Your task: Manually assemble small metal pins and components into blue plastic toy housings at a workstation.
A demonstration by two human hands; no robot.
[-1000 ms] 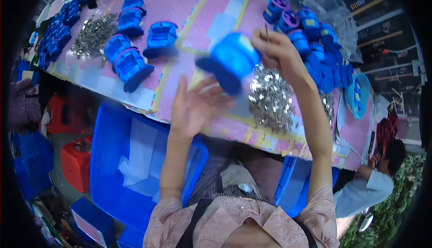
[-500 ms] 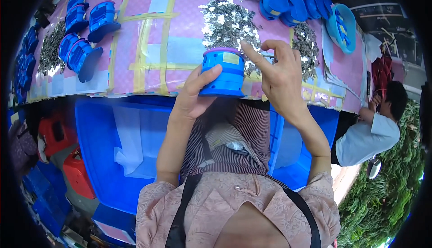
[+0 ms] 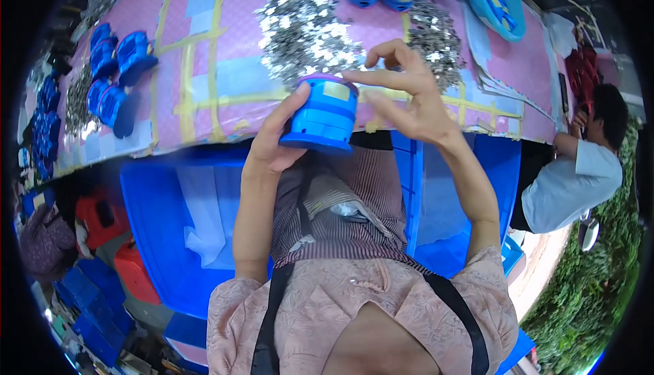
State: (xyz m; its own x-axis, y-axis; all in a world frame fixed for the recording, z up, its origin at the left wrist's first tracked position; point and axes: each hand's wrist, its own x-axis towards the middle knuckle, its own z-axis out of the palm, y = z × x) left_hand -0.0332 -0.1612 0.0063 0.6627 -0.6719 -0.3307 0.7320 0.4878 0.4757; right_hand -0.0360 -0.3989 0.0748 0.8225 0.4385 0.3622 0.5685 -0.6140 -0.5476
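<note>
My left hand (image 3: 270, 145) grips a round blue plastic housing (image 3: 319, 117) at the front edge of the table. The housing stands nearly upright with its wide flange downward; a pink rim tops it and a pale yellow label sits on its side. On its right, my right hand (image 3: 419, 102) has its fingers apart, the index fingertip at the pink rim and the thumb away from it. No object shows between those fingers. Just beyond the housing lies a heap of small shiny metal pieces (image 3: 303, 34).
The pink table (image 3: 238, 48) carries yellow tape strips. Similar blue housings (image 3: 136, 55) stand at the left and more at the far side. A second metal heap (image 3: 434, 41) and a light-blue basket (image 3: 516, 26) lie right. Blue bins (image 3: 157, 239) flank my lap; a person (image 3: 572, 177) sits right.
My right index finger has come from above the metal heap to the housing's rim. The housing has tilted slightly. The whole view has shifted, so the table things appear farther left and up.
</note>
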